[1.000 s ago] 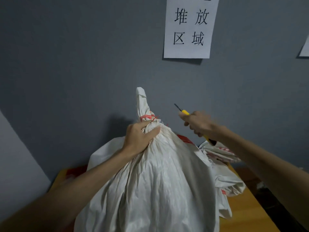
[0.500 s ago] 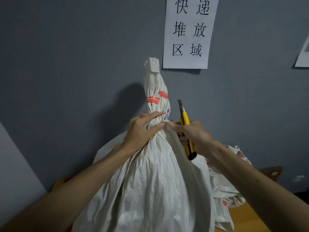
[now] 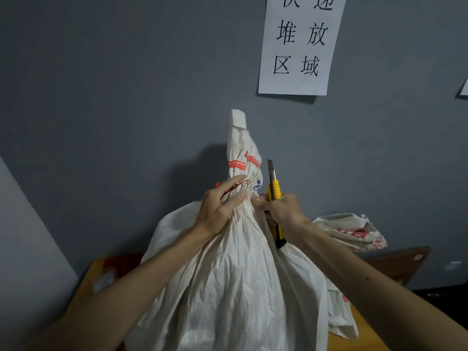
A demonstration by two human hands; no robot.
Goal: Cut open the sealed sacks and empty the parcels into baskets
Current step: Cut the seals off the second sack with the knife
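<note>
A large white woven sack point(image 3: 228, 287) stands upright in front of me, its neck gathered and tied with a red cord point(image 3: 241, 184). My left hand point(image 3: 217, 209) grips the gathered neck just below the tie. My right hand point(image 3: 281, 211) holds a yellow utility knife point(image 3: 274, 193) upright with the blade out, pointing up beside the neck. The fingertips of that hand touch the sack fabric at the tie. The sack's twisted top, with red print, stands up above both hands.
A second white sack point(image 3: 354, 231) with red print lies behind on the right. A wooden table point(image 3: 364, 333) carries the sacks, with a red-and-yellow item point(image 3: 111, 272) at the left. A grey wall with a paper sign point(image 3: 301, 44) is close behind. A dark board point(image 3: 400, 264) leans at the right.
My right hand moved in from the right and turned the knife from slanting to upright beside the neck. The sack's top has been raised and straightened. The view shifted slightly.
</note>
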